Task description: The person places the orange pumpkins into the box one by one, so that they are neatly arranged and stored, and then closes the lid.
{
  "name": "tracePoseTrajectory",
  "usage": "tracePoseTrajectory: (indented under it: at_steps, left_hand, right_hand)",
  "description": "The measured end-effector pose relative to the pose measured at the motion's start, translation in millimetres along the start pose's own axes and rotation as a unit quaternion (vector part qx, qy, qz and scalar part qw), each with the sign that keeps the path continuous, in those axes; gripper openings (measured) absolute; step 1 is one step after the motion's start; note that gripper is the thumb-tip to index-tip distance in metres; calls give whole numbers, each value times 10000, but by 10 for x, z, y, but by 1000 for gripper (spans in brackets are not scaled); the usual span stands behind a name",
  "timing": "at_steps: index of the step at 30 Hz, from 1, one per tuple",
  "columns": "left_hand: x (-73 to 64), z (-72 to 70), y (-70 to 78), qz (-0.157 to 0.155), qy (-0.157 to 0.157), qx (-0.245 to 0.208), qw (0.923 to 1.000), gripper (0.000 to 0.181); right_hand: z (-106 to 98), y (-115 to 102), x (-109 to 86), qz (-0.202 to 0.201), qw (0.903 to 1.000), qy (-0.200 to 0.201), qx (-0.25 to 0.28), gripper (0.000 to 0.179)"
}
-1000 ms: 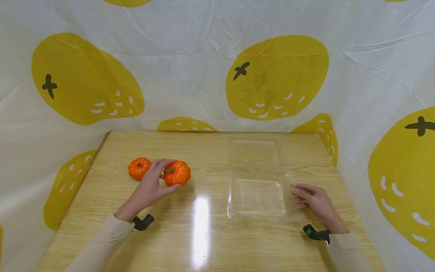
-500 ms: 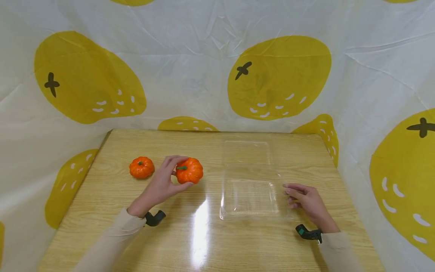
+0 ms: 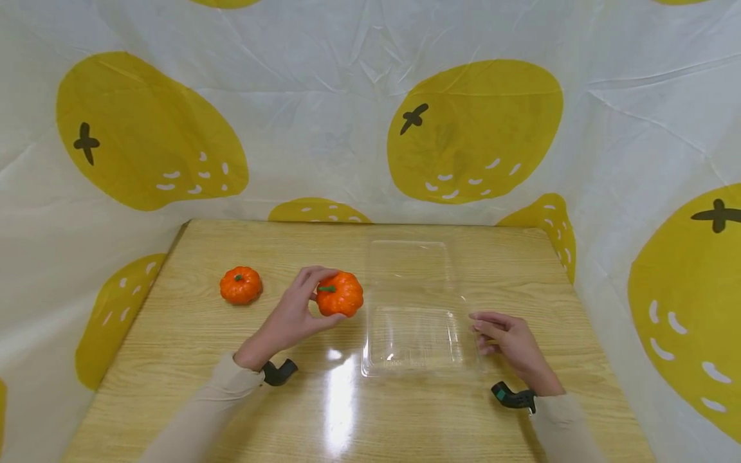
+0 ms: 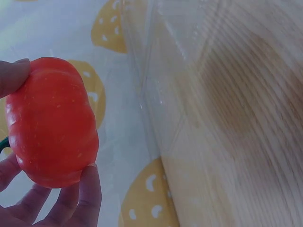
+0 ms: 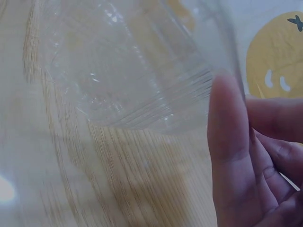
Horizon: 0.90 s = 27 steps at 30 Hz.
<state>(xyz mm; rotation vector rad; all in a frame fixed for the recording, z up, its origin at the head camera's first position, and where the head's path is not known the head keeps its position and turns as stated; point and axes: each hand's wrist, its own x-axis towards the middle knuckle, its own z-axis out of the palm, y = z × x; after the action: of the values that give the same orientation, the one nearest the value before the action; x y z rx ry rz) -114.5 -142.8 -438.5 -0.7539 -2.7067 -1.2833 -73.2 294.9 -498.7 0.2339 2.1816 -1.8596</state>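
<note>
- Left hand [image 3: 295, 312]: gripping an orange pumpkin [image 3: 343, 294], fingers on its far side, thumb on its near side. The green stem points toward the palm.
- Position of the held pumpkin: raised off the worktop [image 3: 405, 418], just beside the left edge of a clear plastic container [image 3: 413, 337].
- Right hand [image 3: 512, 341]: pinching the right edge of the container between thumb and fingers, as the right wrist view confirms.
- Container: transparent, with two rectangular sections, one near the person and one behind it. Contact between its base and the worktop cannot be determined.
- Second pumpkin [image 3: 240, 285]: upright on the worktop, left of the left hand and apart from it.
- Wrists: each carries a black device [image 3: 280, 372] at the cuff of a beige sleeve [image 3: 199, 411].
- Surround: white curtain [image 3: 318, 128] printed with yellow fruit, behind and beside the wood-grain worktop.
</note>
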Motion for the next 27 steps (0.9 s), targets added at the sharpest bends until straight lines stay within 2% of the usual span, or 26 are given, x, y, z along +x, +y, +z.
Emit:
tracePoseTrajectory:
  at_steps: [5, 13, 27]
  left_hand:
    - [19, 50, 31, 31, -111, -101, 9999, 72]
    - [47, 121, 80, 53, -348, -220, 9991, 73]
    - [117, 246, 186, 297, -665, -59, 9973, 71]
  right_hand:
    - [87, -3, 35, -11, 9999, -38, 102, 49]
    - [206, -37, 67, 47, 10000, 11, -62, 46]
    - [319, -34, 99, -2, 10000, -60, -24, 47]
